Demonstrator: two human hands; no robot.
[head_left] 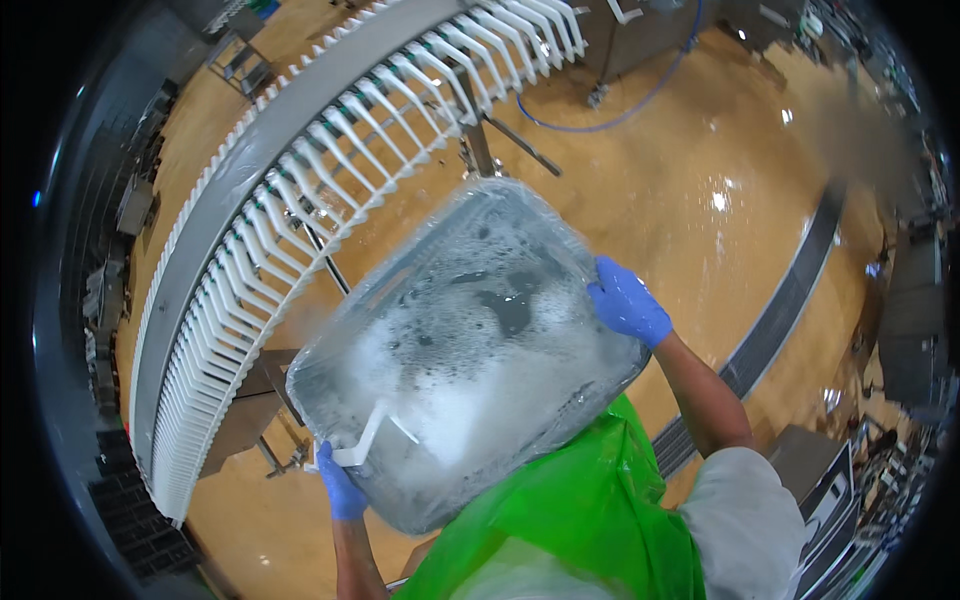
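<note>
A large grey tub [588, 243], wrapped or lined with clear plastic, is held tilted in front of my body. Foamy water [470, 370] fills it, with darker gaps in the suds near the middle. My left hand [341, 486], in a blue-purple glove, is closed on the lower left rim. Beside those fingers a white angled plastic bar [369, 438] lies across that rim, partly over the foam; whether the fingers also pinch it I cannot tell. My right hand [628, 304], gloved alike, grips the right rim, its fingertips at the edge.
To the left curves a metal conveyor [245, 160] with rows of white angled bars, close to the tub's far left side. Wet tan floor [680, 180] spreads beyond. A drain channel [785, 295] runs at right, and a blue hose [625, 118] lies at the back.
</note>
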